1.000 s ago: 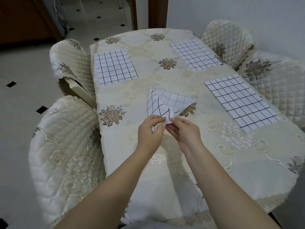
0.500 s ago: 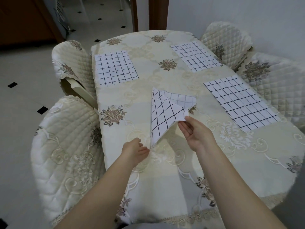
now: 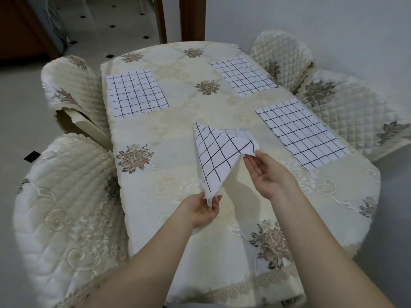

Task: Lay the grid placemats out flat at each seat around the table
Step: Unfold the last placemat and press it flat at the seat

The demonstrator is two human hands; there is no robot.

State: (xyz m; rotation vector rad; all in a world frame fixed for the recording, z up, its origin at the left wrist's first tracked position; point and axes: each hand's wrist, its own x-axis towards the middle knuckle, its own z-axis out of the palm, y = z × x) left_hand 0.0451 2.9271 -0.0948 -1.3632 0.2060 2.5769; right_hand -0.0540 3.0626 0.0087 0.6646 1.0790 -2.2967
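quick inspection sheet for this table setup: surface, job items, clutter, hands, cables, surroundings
surface: table covered by a cream floral tablecloth
job's things: far-left placemat, far-right placemat and near-right placemat lie flat; the fourth placemat is folded over and lifted partly off the cloth near the middle
clutter: nothing seen
grippers: left hand pinches the fourth placemat's lower corner; right hand pinches its right corner at the fingertips
cables: nothing seen
surroundings: quilted chairs on both long sides, tiled floor to the left, white wall to the right
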